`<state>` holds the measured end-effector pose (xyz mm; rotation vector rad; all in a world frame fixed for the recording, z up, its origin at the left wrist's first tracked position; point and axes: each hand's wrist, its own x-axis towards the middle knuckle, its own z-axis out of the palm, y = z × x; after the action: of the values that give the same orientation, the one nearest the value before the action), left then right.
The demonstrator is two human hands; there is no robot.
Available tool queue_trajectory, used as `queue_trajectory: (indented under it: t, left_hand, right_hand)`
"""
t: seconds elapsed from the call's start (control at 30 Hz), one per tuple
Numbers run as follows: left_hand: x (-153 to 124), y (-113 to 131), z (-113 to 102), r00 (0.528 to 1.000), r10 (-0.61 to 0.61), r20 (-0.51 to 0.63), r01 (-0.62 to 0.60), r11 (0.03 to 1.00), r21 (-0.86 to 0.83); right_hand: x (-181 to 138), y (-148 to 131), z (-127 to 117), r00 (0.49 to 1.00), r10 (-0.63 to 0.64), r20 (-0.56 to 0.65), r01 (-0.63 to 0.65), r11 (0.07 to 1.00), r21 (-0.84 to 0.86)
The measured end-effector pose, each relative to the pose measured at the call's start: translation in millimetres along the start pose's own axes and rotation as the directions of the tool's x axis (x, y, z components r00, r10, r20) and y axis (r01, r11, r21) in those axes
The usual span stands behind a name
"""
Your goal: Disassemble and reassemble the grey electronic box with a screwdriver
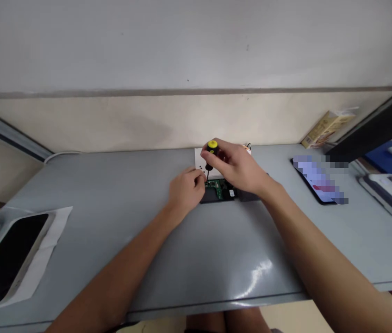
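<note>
My right hand (239,169) is closed round a small screwdriver (211,155) with a yellow cap and dark handle, held upright. Its tip points down onto a green circuit board (215,188) seated in a flat black device (218,196) in the middle of the grey table (196,249). My left hand (186,189) rests curled at the device's left end, with fingertips pressed together close to the screwdriver's tip; what they pinch, if anything, is too small to see. A white sheet (200,159) lies just behind the device.
A phone (315,182) lies face up to the right. A white power strip (388,199) sits at the far right edge. A dark tablet on white wrapping (6,259) lies at the left front. A small cardboard box (324,128) leans against the back wall.
</note>
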<state>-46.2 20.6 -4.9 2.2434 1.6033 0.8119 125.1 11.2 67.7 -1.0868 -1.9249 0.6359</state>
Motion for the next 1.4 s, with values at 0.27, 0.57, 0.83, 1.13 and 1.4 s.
queue_trajectory:
  t: [0.27,0.57,0.83,1.13,1.4]
  left_hand:
    - [1,2,-1,1.000,-0.022,0.019,0.022,1.000,-0.015]
    - [2,0,-1,1.000,-0.021,0.006,0.021,1.000,-0.008]
    - [2,2,-2,1.000,-0.021,0.007,0.021,1.000,-0.006]
    - [2,1,-1,1.000,-0.015,0.012,0.016,1.000,-0.010]
    - [2,0,-1,1.000,0.002,0.004,-0.002,1.000,-0.023]
  right_hand:
    - [-7,37,13,0.926,0.178,-0.334,-0.110,0.971,0.214]
    - [-12,32,19,0.954,0.072,-0.291,-0.044,0.994,0.104]
    - [-16,26,17,0.970,0.025,-0.241,-0.023,1.000,0.012]
    - [-14,28,18,0.962,0.029,-0.271,-0.024,0.999,0.022]
    - [-13,27,18,0.930,0.103,-0.352,-0.085,0.994,0.066]
